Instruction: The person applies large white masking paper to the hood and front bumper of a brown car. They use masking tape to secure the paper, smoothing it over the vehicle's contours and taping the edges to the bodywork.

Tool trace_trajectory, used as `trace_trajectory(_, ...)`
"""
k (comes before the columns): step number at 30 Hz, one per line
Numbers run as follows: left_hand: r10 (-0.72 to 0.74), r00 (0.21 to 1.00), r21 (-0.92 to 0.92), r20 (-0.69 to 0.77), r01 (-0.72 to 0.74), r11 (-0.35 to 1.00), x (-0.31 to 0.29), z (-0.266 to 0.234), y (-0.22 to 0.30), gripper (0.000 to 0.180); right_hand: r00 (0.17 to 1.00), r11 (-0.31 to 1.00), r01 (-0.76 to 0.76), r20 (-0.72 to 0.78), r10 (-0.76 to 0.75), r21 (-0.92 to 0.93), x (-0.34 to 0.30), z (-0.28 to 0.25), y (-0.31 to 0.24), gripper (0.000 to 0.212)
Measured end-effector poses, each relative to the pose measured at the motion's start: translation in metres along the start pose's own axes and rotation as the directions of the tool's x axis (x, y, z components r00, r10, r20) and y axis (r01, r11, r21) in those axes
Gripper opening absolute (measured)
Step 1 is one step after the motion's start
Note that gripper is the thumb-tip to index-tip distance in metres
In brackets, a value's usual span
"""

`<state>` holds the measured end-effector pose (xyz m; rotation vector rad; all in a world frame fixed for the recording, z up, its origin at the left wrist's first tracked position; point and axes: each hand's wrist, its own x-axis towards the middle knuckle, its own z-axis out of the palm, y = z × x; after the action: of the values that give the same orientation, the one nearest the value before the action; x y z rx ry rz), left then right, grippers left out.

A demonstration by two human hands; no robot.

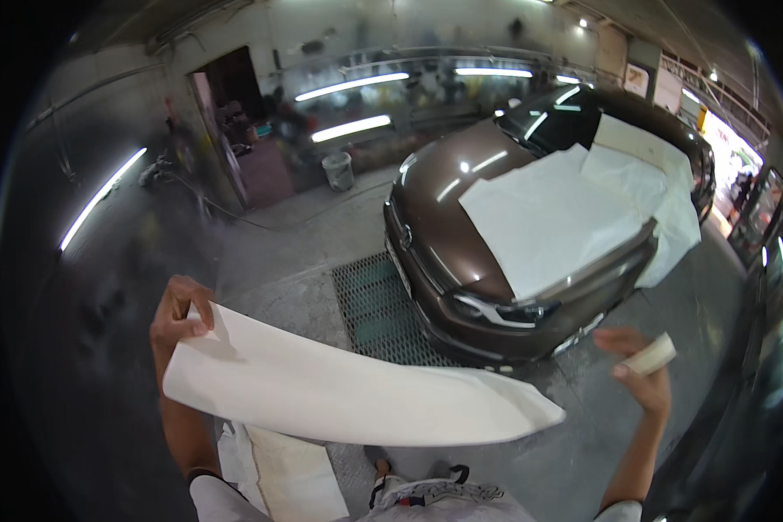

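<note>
Left hand (183,317): thumb and fingers closed on the near-left corner of a long white sheet (348,383). Right hand (645,372): holding a small cream roll (651,355), probably tape; blurred, so can't tell how firm the grip is. Sheet is in the air in front of the body, left of the roll, held at one end only; the right end is free, folded to a blunt tip, well apart from the right hand.

Risks, my read: single-corner hold means the free end could sag, swing or crease; a draught or quick arm move would do it. It could also brush the floor (287,248) and pick up dust. Loose grip on the roll could drop it. The white cover (565,209) on the brown car (435,174) could slide if its edge gets snagged.

Markings: emblem on the car's nose, not naming it. Small red and dark patch (411,501) on the clothing, too small to read. No legible writing on sheet or roll.
</note>
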<state>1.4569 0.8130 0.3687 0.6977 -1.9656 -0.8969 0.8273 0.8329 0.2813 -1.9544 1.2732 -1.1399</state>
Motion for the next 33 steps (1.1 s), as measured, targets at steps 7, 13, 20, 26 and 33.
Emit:
trace_trajectory(7,-0.282,0.938,0.583,0.201,0.117,0.804,0.053,0.012,0.093,0.01,0.659,0.904,0.411,0.647,-0.384,0.118,0.094,0.19,-0.022,0.102)
trace_trajectory(13,-0.21,0.977,0.655,-0.047,0.189,0.732,0.057,-0.004,0.117,0.014,0.554,0.937,-0.241,0.828,-0.08,0.252,0.082,0.254,-0.037,0.081)
trace_trajectory(20,-0.038,0.992,0.58,-0.122,0.102,0.808,0.079,0.021,0.125,0.02,0.693,0.763,0.217,0.455,-0.56,0.61,0.077,0.276,-0.046,0.091)
trace_trajectory(26,0.042,0.998,0.587,0.046,-0.061,0.807,0.102,0.051,0.109,0.019,0.674,0.853,-0.126,0.675,-0.301,0.506,0.061,0.265,-0.06,0.069)
trace_trajectory(33,-0.053,0.996,0.549,-0.07,0.083,0.832,0.106,0.033,0.095,0.017,0.673,0.88,-0.367,0.739,0.026,0.303,0.015,0.27,-0.038,0.041)
